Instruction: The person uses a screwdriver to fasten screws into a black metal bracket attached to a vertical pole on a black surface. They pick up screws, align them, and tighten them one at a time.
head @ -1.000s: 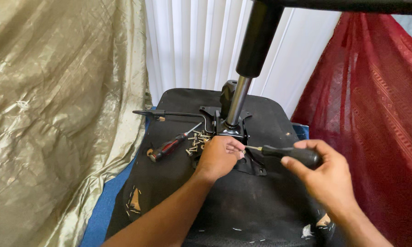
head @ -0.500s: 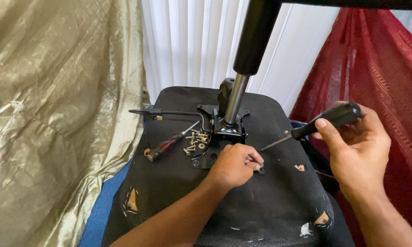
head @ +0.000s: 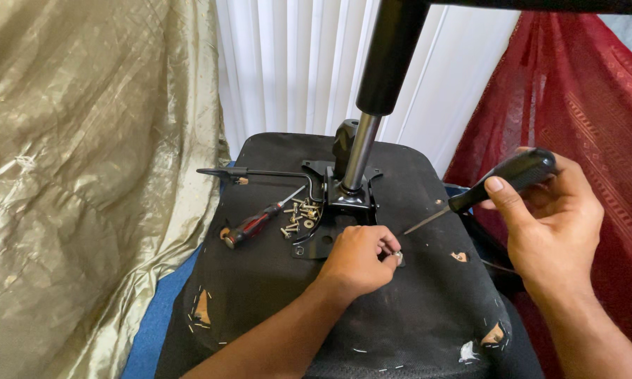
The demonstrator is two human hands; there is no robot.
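**Screw coming free, driver lifting away**

I am pinching a small screw [head: 398, 257] between my left hand's [head: 357, 261] fingertips, just off the black bracket [head: 330, 235], where a second ago I was steadying it under the tip. My right hand [head: 551, 221] is wrapping closed around the black screwdriver [head: 495, 186], now raised clear to the right. Beyond my left knuckles are lying loose screws [head: 298, 217] and a red-handled screwdriver [head: 253, 226].
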